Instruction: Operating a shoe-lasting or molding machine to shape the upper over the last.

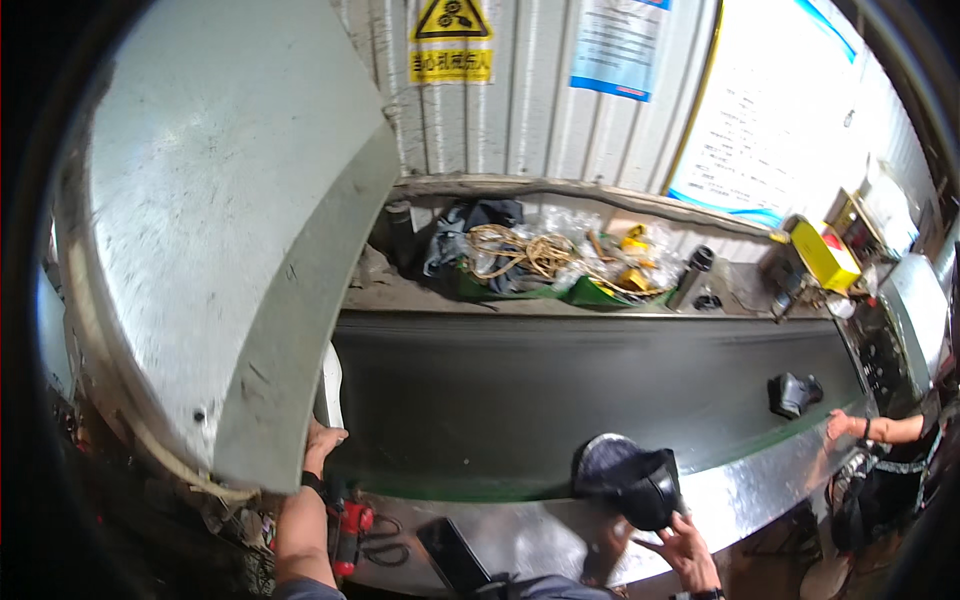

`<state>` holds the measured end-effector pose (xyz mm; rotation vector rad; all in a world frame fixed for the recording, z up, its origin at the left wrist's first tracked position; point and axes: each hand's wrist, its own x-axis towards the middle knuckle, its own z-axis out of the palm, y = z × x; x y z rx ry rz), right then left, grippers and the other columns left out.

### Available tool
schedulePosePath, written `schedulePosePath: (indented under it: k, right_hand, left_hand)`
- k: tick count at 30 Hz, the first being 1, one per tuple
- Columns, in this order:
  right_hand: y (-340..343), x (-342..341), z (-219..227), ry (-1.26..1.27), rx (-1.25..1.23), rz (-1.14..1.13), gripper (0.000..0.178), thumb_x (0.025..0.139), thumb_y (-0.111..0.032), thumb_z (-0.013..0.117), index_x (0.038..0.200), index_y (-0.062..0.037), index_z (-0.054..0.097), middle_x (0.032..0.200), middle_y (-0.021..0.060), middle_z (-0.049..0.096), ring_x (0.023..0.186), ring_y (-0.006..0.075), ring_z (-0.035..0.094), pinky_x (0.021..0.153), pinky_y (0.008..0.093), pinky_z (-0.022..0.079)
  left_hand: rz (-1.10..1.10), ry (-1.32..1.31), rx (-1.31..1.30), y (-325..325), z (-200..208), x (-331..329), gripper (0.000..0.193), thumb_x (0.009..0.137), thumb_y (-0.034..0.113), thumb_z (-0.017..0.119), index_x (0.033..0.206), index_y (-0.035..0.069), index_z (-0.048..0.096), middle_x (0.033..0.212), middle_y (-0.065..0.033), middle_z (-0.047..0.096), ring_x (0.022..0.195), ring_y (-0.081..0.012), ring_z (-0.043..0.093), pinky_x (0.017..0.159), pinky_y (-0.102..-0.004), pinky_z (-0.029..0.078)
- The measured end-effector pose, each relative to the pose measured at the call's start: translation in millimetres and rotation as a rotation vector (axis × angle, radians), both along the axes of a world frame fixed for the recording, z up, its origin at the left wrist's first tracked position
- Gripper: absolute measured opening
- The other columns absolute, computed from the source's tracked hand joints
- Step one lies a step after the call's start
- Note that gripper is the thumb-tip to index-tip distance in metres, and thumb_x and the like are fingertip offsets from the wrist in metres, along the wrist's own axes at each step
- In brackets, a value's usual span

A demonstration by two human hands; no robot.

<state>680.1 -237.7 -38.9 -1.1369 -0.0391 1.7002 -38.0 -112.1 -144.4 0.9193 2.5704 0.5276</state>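
Observation:
My left hand (322, 440) reaches in at the lower left, closed around the lower end of a white curved piece (331, 392). The upper part of that piece is hidden behind a large pale machine cover (230, 200). My right hand (686, 552) is at the near edge of the dark belt, its fingertips against the toe of a black shoe (650, 492). The thumb is spread below the shoe, which lies tilted across the belt's green border. A grey, rounded part (608, 462) shows at the shoe's left side.
Another dark shoe (796, 395) lies on the belt (480, 390) near a co-worker's hand (840, 424). A shelf behind holds a rope coil (530, 252), a flask (692, 276) and a yellow box (825, 256). A phone (452, 555) and a red tool (352, 535) lie nearest me.

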Motion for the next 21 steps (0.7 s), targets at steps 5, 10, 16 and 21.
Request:
schedulePosePath:
  k: [5, 10, 16, 21]
  right_hand:
    - [-21.3, 39.1, -50.7, 0.182, 0.148, -0.028, 0.048, 0.096, -0.004, 0.060, 0.137, -0.0217, 0.043, 0.134, 0.0113, 0.058, 0.118, 0.0310, 0.062, 0.102, 0.0729, 0.044]
    - [-19.6, 70.9, -77.6, -0.011, 0.213, 0.030, 0.049, 0.103, -0.021, 0.056, 0.145, -0.0203, 0.031, 0.146, 0.0128, 0.048, 0.131, 0.0348, 0.052, 0.110, 0.0676, 0.040]
    - [-35.5, 71.8, -32.0, -0.291, 0.264, 0.230, 0.057, 0.097, -0.050, 0.060, 0.136, -0.0098, 0.050, 0.131, 0.0143, 0.059, 0.132, 0.0326, 0.050, 0.110, 0.0571, 0.041]
    - [-50.1, 88.2, -21.8, -0.428, 0.270, 0.230, 0.044, 0.094, -0.049, 0.063, 0.118, -0.0120, 0.060, 0.105, 0.0081, 0.066, 0.103, 0.0252, 0.062, 0.105, 0.0527, 0.043]
  left_hand:
    - [-0.417, 0.483, -0.033, -23.3, 109.2, 154.2, 0.098, 0.058, 0.021, 0.083, 0.148, 0.022, 0.045, 0.150, -0.0276, 0.033, 0.140, -0.0457, 0.028, 0.113, -0.0562, 0.025]
    - [-1.045, 0.737, 0.278, -84.9, 151.9, 295.1, 0.072, 0.058, 0.025, 0.080, 0.127, 0.019, 0.061, 0.143, -0.0205, 0.037, 0.137, -0.0370, 0.029, 0.106, -0.0583, 0.026]
    - [-1.413, 0.728, 0.664, -169.1, 110.1, 451.1, 0.058, 0.064, 0.028, 0.073, 0.120, 0.028, 0.059, 0.134, -0.0035, 0.045, 0.132, -0.0240, 0.035, 0.097, -0.0471, 0.029]
    - [-1.492, 0.573, 0.786, -214.6, 77.0, 514.7, 0.032, 0.085, 0.030, 0.063, 0.116, 0.027, 0.059, 0.140, 0.0013, 0.047, 0.130, -0.0168, 0.039, 0.105, -0.0459, 0.025]
